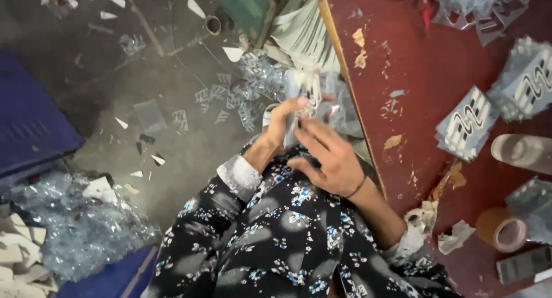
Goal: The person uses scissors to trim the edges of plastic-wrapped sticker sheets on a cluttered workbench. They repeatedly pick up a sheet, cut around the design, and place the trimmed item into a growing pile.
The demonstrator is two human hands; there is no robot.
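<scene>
Looking down from head height, a person in a dark floral shirt holds a small stack of clear plastic-wrapped printed cards (303,97) over their lap, beside the edge of a red table (425,85). Left hand (282,125) grips the stack from below, fingers closed around it. Right hand (328,154) rests against the stack's near side, fingers spread narrowly. Similar card stacks (468,122) lie on the table near a tape roll (501,229). Plastic scraps (241,94) litter the grey floor
</scene>
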